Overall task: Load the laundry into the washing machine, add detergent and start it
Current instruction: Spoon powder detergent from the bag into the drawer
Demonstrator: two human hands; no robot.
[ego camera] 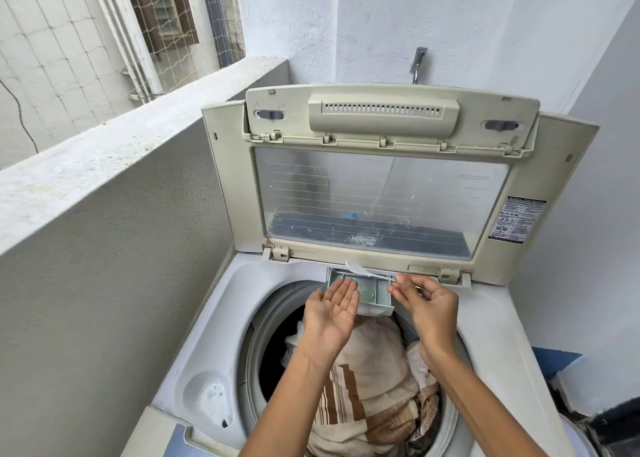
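Much of the drum is hidden behind the two forearms, and the near edge of the washing machine (pixel 194 335) is cut off at the bottom of the view. Whether the right hand (pixel 427 309) pinches anything is hard to make out: its thumb and forefinger are drawn together at the right end of the detergent drawer (pixel 360 292), and I cannot tell if something small sits between them. The left hand (pixel 332 309) is released, palm up and slightly cupped, fingers together, just at the drawer's left end, holding nothing I can see.

The drawer stands pulled out at the back rim of the tub, with pale greenish residue in its compartments. The laundry (pixel 374 380) lies in the drum below the hands: cream cloth, a piece with brown stripes, a patterned brown one under it.

The lid (pixel 381 193) is raised upright, its clear panel scuffed, a label at its right edge. A tap (pixel 418 63) sticks from the white wall behind; a grey parapet (pixel 104 165) runs along the left
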